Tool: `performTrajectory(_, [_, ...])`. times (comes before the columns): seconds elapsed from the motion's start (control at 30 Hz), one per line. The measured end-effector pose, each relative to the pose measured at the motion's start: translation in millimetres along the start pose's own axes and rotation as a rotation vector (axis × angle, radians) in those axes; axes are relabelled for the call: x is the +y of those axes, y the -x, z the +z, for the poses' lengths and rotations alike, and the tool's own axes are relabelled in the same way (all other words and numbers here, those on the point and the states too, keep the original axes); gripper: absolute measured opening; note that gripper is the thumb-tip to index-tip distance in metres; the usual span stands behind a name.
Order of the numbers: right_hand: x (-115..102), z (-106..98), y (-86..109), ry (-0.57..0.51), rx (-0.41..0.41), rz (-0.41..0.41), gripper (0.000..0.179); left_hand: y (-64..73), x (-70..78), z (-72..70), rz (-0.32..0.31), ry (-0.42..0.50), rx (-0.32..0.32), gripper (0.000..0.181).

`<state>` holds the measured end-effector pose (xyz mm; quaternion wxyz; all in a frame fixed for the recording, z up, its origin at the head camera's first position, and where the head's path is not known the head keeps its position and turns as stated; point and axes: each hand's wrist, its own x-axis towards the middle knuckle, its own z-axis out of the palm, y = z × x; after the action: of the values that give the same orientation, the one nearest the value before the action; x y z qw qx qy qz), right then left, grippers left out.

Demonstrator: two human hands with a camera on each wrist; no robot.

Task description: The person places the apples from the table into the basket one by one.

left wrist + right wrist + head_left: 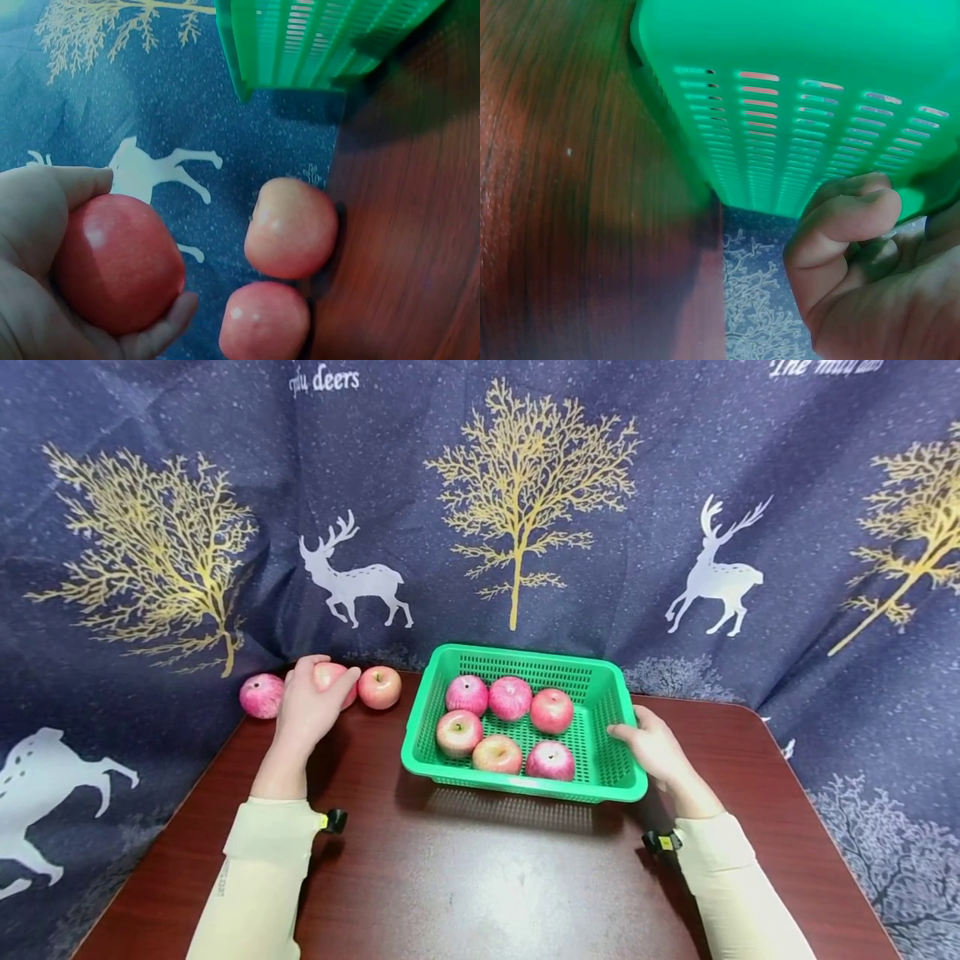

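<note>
My left hand [307,706] is at the back left of the table, its thumb and fingers curled round a red apple [120,262]. To the right of that hand sits a yellowish-red apple [379,687], and a darker pink apple [262,696] lies on its left. In the left wrist view another apple [264,322] shows below the yellowish-red one. My right hand [660,747] grips the right end of a green plastic basket [525,783], thumb over the rim and fingers bent against the outer wall. Several apples [510,698] lie inside the basket, mostly in its left and middle.
The brown wooden table [480,877] ends at the back against a dark blue cloth [450,568] printed with deer and trees. The slotted basket stands at the table's back middle, between the two hands. Its right part shows bare floor beside the apples.
</note>
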<state>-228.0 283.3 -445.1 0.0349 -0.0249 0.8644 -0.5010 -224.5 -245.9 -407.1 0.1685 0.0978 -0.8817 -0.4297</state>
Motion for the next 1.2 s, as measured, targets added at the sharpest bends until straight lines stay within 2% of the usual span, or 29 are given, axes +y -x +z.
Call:
performTrajectory(0.13, [-0.5, -0.5, -0.3, 0.002, 0.001, -0.002, 0.056, 0.8, 6.1, 5.3, 0.013, 0.115, 0.021, 0.07])
performTrajectory(0.3, [-0.3, -1.6, -1.7, 0.01, 0.0, 0.0, 0.057, 1.0, 12.9, 12.5, -0.015, 0.237, 0.014, 0.071])
performTrajectory(0.43, [0.5, -1.2, -3.7, 0.001, 0.0, 0.0, 0.057, 1.4, 19.1, 16.4, -0.017, 0.251, -0.01, 0.07])
performTrajectory(0.8, [1.7, 1.5, -2.0, -0.001, 0.003, 0.016, 0.058, 1.5, 43.7, 24.5, 0.047, 0.254, -0.081, 0.069])
performTrajectory(0.9, [1.0, 0.8, -1.8, -0.009, 0.003, 0.011, 0.058, 0.0, 54.6, 26.8, 0.034, 0.304, -0.127, 0.07])
performTrajectory(1.03, [1.5, -0.6, -2.2, -0.002, -0.003, 0.008, 0.059, -1.6, 68.6, 29.7, -0.014, 0.371, -0.207, 0.069])
performTrajectory(1.2, [2.5, -0.9, -1.5, 0.0, -0.006, 0.01, 0.06, -1.6, 83.3, 36.0, -0.035, 0.365, -0.258, 0.069])
